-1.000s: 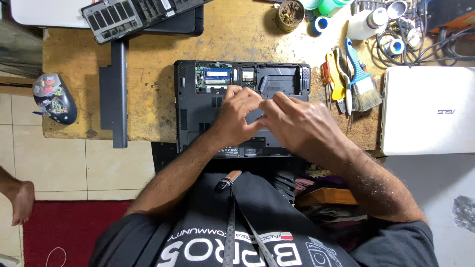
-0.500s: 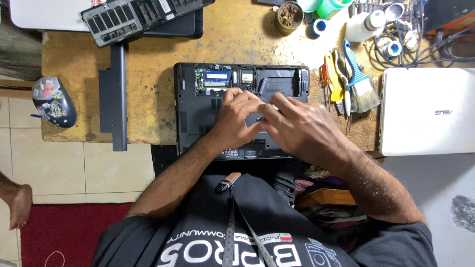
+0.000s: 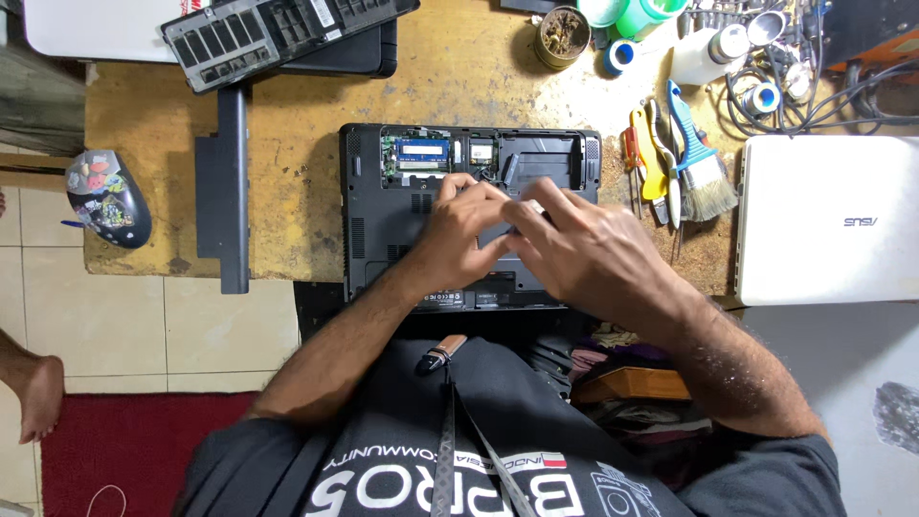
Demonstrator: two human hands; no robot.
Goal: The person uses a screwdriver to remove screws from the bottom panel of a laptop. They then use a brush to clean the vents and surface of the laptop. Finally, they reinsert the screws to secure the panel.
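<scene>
A black laptop (image 3: 373,220) lies upside down on the wooden table with its bottom cover off. A green memory board (image 3: 418,153) and an empty bay (image 3: 548,158) show at its far edge. My left hand (image 3: 458,237) and my right hand (image 3: 586,257) meet over the middle of the laptop. Their fingers close around a small flat grey part (image 3: 498,230), which they mostly hide. What kind of part it is I cannot tell.
A black cover panel (image 3: 278,33) and a long black battery (image 3: 230,182) lie to the left. Screwdrivers (image 3: 651,163) and a blue-handled brush (image 3: 704,163) lie on the right, next to a closed white laptop (image 3: 828,220). A tin (image 3: 562,36) stands at the back. Another person's bare foot (image 3: 38,393) is at the left.
Both hands stay over the laptop's middle. My right fingers have crept a little left toward my left hand, over the grey part.
</scene>
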